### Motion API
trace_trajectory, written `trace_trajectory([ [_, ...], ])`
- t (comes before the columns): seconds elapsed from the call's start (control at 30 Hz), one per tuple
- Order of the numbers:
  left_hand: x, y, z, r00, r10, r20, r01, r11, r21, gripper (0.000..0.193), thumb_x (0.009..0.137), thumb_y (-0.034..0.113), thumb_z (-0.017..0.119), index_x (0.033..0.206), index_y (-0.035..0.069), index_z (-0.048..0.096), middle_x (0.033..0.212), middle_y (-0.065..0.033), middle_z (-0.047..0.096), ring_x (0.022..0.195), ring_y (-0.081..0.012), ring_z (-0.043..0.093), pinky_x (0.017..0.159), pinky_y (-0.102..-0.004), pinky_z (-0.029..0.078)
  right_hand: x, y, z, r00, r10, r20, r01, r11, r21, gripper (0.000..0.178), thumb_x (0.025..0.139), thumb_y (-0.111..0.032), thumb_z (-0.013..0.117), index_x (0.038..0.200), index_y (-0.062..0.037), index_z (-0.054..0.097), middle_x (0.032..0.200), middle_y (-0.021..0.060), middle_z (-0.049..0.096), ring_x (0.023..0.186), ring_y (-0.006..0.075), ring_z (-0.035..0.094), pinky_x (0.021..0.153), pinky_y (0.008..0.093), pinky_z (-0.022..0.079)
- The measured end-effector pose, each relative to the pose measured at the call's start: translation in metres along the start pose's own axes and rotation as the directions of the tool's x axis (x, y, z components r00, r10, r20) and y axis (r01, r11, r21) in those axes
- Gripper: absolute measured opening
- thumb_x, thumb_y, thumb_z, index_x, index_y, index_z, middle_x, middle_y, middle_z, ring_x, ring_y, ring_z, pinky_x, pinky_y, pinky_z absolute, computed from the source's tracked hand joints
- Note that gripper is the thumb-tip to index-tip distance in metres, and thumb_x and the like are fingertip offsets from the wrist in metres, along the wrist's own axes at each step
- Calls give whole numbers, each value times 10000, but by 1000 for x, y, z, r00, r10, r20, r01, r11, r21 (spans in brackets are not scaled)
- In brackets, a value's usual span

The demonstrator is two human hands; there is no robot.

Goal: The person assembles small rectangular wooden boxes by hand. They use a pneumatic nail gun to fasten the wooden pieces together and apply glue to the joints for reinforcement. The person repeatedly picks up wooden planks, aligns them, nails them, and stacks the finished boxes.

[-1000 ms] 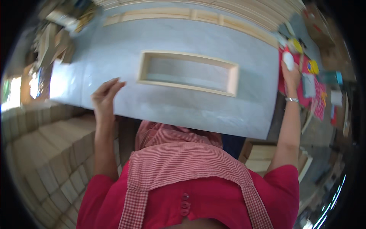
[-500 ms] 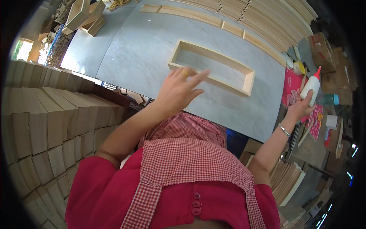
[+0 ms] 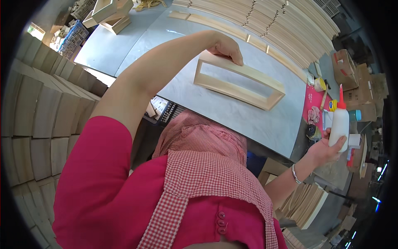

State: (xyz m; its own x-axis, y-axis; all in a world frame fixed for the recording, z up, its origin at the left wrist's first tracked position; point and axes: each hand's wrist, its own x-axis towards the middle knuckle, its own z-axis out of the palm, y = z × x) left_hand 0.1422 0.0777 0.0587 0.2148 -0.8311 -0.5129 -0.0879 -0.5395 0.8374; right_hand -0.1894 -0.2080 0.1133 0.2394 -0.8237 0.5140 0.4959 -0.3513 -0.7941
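Observation:
A long rectangular wooden frame [image 3: 232, 93] stands tipped up on the grey marbled table [image 3: 166, 89]. My left hand [image 3: 226, 46] reaches over its far side, with the fingers curled down on the upper left part of that side; some fingertips are hidden behind the wood. Off the table's right end, my right hand [image 3: 326, 150] is wrapped round a white squeeze bottle [image 3: 340, 126] with a red nozzle, which it holds upright with the tip pointing up.
Long wooden strips [image 3: 219, 25] lie behind the frame, below stacked slats [image 3: 286, 25]. Small wooden boxes [image 3: 108, 14] sit at the far left. Wood blocks [image 3: 37, 103] are piled along my left. Right of the table are a pink cloth [image 3: 314, 115], a yellow tub [image 3: 319, 84] and cardboard boxes [image 3: 345, 68].
My left hand has gone over to the frame's far side and grips it; the frame has turned from lying flat to tipped up. The right hand has come nearer with the bottle.

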Motion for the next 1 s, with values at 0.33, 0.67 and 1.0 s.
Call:
trace_trajectory([
  [0.33, 21, -13, -16, 1000, 9, -20, -9, 1000, 4, 229, 991, 281, 655, 1068, 82, 741, 932, 23, 678, 855, -79, 594, 771, -271, 500, -9, -2, 3, 1000, -4, 10, 4, 1000, 4, 438, 980, -356, 658, 1118, 51, 573, 894, 152, 649, 736, 217, 627, 640, 316, 480],
  [0.67, 24, -14, -20, 999, -31, -40, 32, 999, 25, 286, 984, 318, 665, 1107, 79, 762, 787, -3, 651, 649, -64, 543, 555, -229, 433, -20, -1, 16, 996, 57, 75, -59, 998, 25, 429, 990, -348, 641, 1134, 48, 562, 930, 163, 646, 741, 231, 628, 662, 325, 484],
  [1.0, 8, -2, 5, 880, 391, -269, -203, 822, 531, 269, 969, 283, 621, 1051, 64, 753, 845, -110, 690, 676, -188, 612, 629, -340, 485, -30, -4, 35, 971, 186, 152, -202, 974, 100, 465, 1004, -440, 604, 1085, 15, 554, 845, 128, 614, 718, 193, 577, 637, 307, 413],
])
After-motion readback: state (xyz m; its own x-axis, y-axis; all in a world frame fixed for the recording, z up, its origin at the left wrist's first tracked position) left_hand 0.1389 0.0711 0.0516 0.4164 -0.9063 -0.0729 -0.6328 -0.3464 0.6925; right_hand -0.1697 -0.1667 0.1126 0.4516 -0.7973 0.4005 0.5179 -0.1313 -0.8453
